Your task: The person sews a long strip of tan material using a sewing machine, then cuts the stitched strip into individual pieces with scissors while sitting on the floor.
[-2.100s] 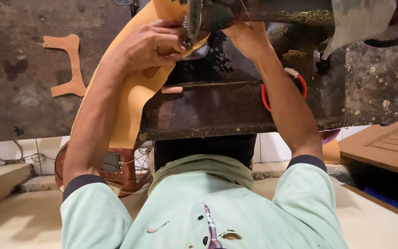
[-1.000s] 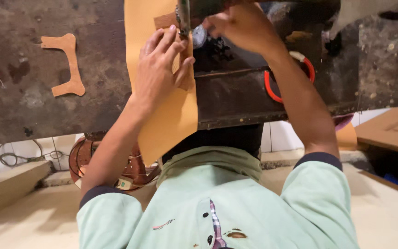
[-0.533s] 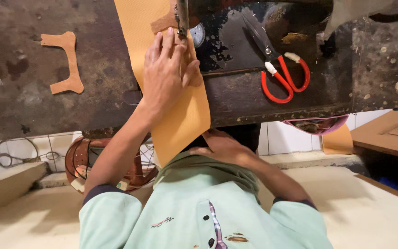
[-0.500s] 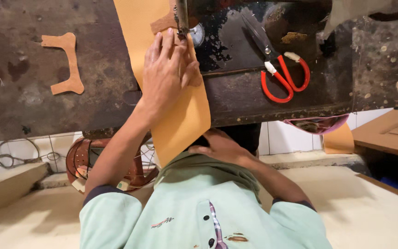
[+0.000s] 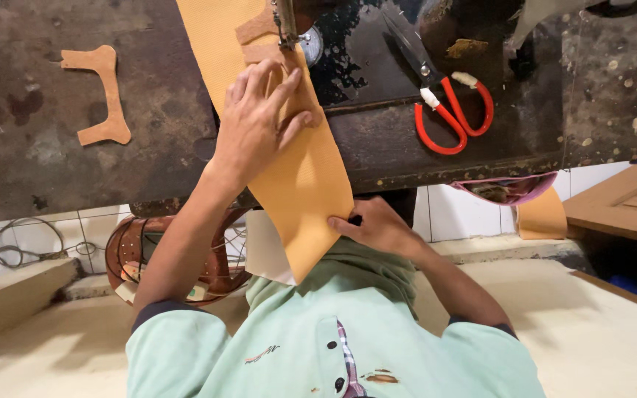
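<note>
Tan strip (image 5: pixel 300 184) under flat left hand (image 5: pixel 256 121); right hand (image 5: pixel 377 228) pinches its edge.

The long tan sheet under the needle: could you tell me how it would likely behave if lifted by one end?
The tan sheet probably flexes: it bends over the table edge. It looks thin and light. The left hand presses it flat; the right hand pinches its edge.

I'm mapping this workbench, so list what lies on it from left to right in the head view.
Tan cutout → left hand pressing the orange strip → red scissors → wooden panel at the far right.
</note>
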{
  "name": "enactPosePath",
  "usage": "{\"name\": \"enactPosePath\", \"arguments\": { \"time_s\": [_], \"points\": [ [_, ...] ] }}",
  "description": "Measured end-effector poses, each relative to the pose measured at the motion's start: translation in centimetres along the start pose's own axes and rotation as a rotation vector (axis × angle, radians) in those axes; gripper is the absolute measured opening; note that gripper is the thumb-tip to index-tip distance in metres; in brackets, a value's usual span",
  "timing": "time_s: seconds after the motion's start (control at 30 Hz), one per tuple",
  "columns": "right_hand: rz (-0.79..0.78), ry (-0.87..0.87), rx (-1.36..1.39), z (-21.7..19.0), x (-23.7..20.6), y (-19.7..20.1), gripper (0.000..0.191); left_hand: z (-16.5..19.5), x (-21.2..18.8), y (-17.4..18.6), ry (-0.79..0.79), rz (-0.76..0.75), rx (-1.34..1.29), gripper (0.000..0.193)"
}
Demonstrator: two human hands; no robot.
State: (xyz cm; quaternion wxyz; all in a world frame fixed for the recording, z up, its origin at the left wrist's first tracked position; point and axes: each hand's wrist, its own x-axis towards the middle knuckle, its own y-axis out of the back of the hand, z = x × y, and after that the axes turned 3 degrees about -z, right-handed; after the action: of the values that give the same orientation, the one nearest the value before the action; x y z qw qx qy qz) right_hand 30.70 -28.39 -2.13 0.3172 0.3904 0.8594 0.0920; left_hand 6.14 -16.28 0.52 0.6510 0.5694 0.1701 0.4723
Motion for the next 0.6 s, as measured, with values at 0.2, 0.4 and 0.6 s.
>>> {"name": "enactPosePath", "arguments": {
  "time_s": [0.2,0.4,0.6],
  "points": [
    [-0.228,0.254,-0.270,-3.0,-0.1,7.8,0.028,0.2,-0.1,0.1,0.027,0.021,-0.036,0.055],
    [0.429,0.564,-0.499,-6.1,7.4,13.5,0.028,0.7,-0.1,0.2,0.075,0.043,-0.067,0.053],
    [0.494,0.702,-0.779,-5.6,12.0,14.4,0.030,0.0,0.8,0.2,0.078,0.010,-0.087,0.054]
  ]
}}
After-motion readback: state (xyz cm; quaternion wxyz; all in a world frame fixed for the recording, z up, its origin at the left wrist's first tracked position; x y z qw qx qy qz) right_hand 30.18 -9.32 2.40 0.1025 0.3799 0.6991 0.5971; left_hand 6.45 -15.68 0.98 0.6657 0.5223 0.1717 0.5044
